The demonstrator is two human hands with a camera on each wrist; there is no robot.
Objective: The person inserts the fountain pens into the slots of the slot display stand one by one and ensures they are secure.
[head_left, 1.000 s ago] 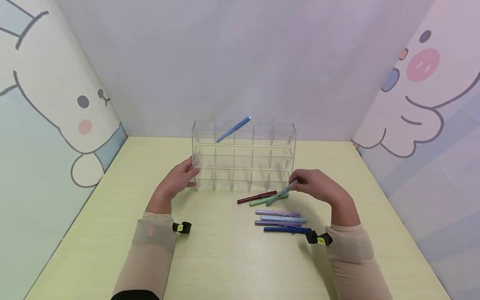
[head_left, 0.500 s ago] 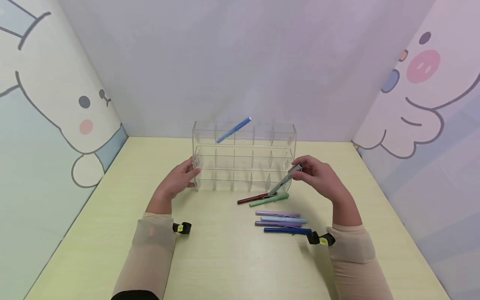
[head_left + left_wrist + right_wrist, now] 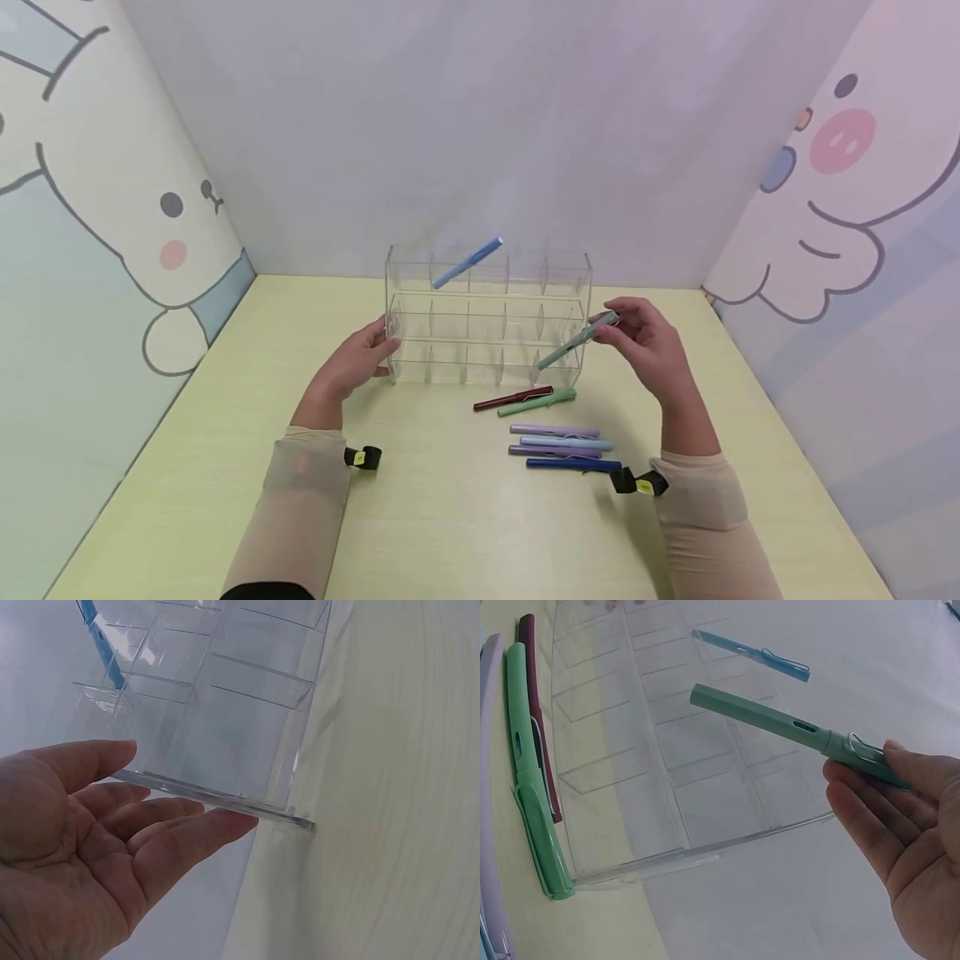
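A clear acrylic pen rack [image 3: 487, 302] with tiered compartments stands at the back of the table. My left hand [image 3: 362, 357] grips its left side panel, the thumb at the front edge and the fingers along the outer face. In the right wrist view, my right hand [image 3: 911, 817] pinches a grey-green capped pen [image 3: 761, 720] near its clip end. That pen is tilted in front of the rack's right end, its free end pointing down and left. A light blue pen [image 3: 467, 263] leans in the rack's top tier.
A dark red pen [image 3: 512, 398] and a light green pen [image 3: 537, 403] lie before the rack. Nearer, two purple pens, a pale blue pen [image 3: 566, 443] and a dark blue pen [image 3: 573, 464] lie side by side. Walls [image 3: 480, 125] enclose the table's back and sides.
My right hand has lifted the grey-green pen from above the red and green pens, up and slightly right, to the rack's lower right tiers. The left hand stays on the rack.
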